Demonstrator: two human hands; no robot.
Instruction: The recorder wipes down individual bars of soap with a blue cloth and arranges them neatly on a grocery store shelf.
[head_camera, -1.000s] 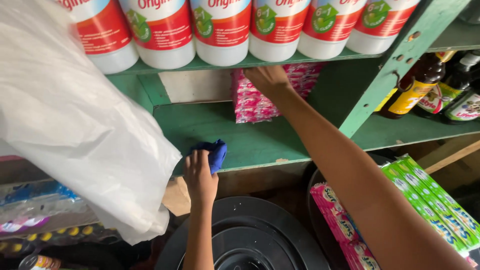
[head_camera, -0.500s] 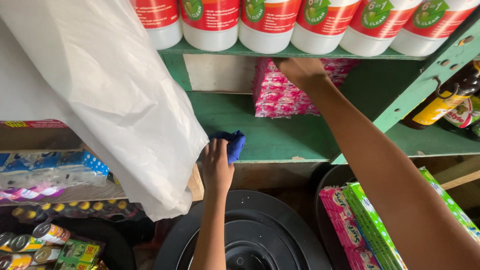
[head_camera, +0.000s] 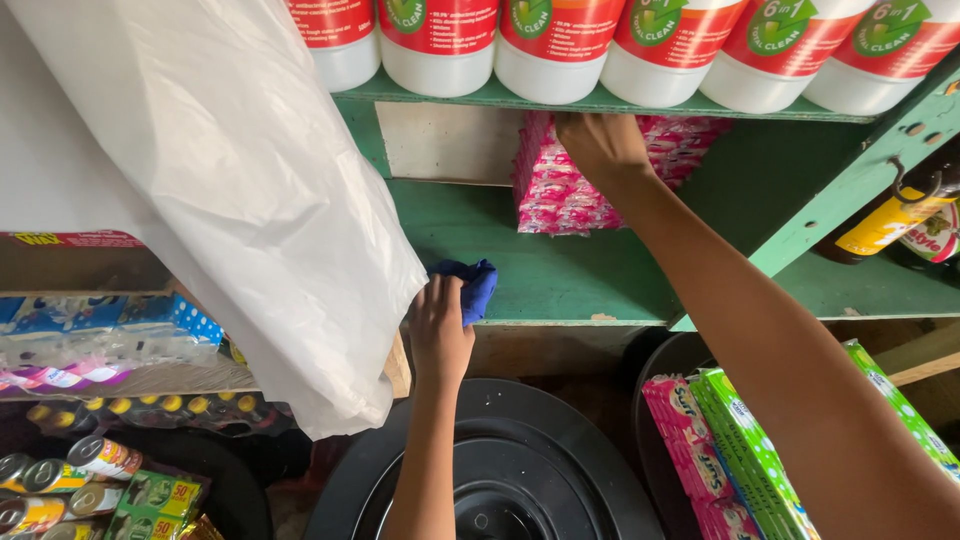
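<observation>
The white plastic sheet (head_camera: 210, 190) covers the left part of the green shelf (head_camera: 560, 275), and the top and left edges cut it off. The white bottles (head_camera: 545, 45) above show only their lower halves. The left hand (head_camera: 440, 330) hides a part of the blue cloth (head_camera: 472, 285). The right hand (head_camera: 600, 145) covers the top of the pink packets (head_camera: 560, 200), and its fingertips are not visible. At the right edge, the dark bottles (head_camera: 900, 215) are partly behind the shelf post. The bottom edge cuts the black round lid (head_camera: 540, 460).
</observation>
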